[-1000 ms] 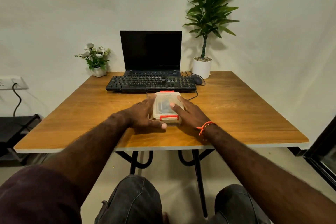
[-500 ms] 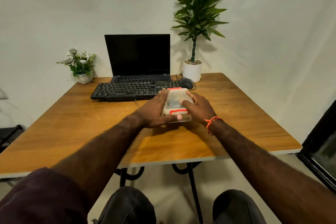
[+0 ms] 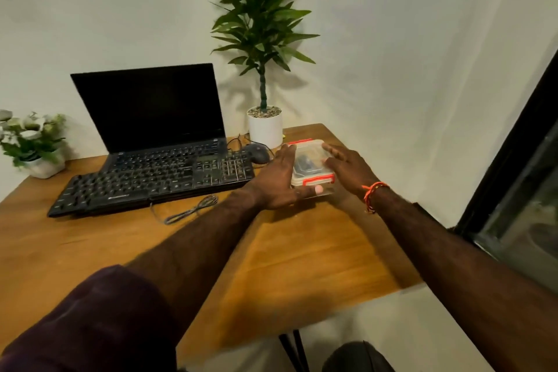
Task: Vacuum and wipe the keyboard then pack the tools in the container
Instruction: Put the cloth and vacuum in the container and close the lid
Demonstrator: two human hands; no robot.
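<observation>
At the far left a small pot of pale flowers [image 3: 31,145] sits blurred against the white wall. Next comes a black laptop [image 3: 151,109], lid up and screen dark, with a black keyboard [image 3: 151,184] lying just in front of it, its thin cable [image 3: 190,211] looped on the wood. A dark mouse [image 3: 256,152] rests at the keyboard's right end, near a white round pot holding a tall leafy plant [image 3: 262,39].

The left hand [image 3: 279,181] presses against the left side of the box [image 3: 311,167], fingers together along its wall and the thumb hooked around the near corner. The box is clear plastic, rectangular with rounded corners, its lid shut with red clips at both ends; something dark shows inside, too blurred to tell. It sits near the table's far right corner, right of the keyboard. The right hand [image 3: 347,167] lies on the lid's right side, fingers spread slightly and flat; an orange thread band [image 3: 373,192] circles that wrist.

The table [image 3: 302,257] is warm, grained wood with a pale edge. A dark window frame [image 3: 510,160] runs down the right.
</observation>
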